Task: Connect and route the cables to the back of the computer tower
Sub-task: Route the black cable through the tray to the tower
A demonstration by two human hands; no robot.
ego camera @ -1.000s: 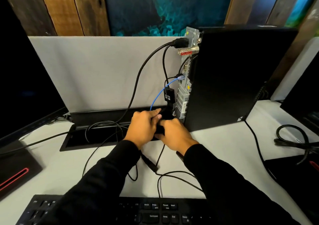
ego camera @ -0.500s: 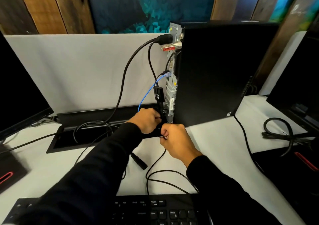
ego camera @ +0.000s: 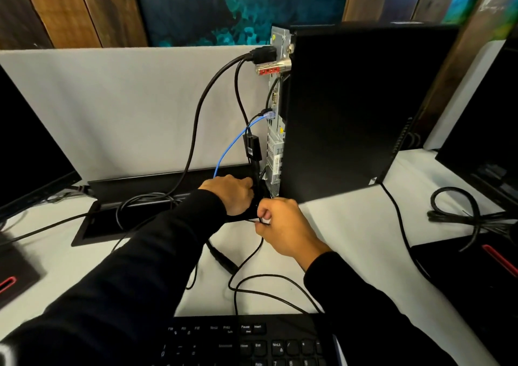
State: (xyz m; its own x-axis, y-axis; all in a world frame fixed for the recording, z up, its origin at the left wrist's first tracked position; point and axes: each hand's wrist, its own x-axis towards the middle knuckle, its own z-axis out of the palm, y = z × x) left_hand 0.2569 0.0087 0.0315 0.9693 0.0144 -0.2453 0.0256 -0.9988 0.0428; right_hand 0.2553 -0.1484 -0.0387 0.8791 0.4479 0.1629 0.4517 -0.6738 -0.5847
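Two hands sit low behind the tower, and they have just drawn apart. Your left hand (ego camera: pixel 232 194) is curled round the thick black cable (ego camera: pixel 256 180) hanging beside the rear panel, while your right hand (ego camera: pixel 283 228), which a second ago lay against the left, has pulled back and now pinches the thin black cable (ego camera: pixel 246 259). That suggests you have singled out the next lead to route. The computer tower (ego camera: pixel 350 107) stands upright on the desk (ego camera: pixel 350 225), long axis vertical, ports facing left toward the partition.
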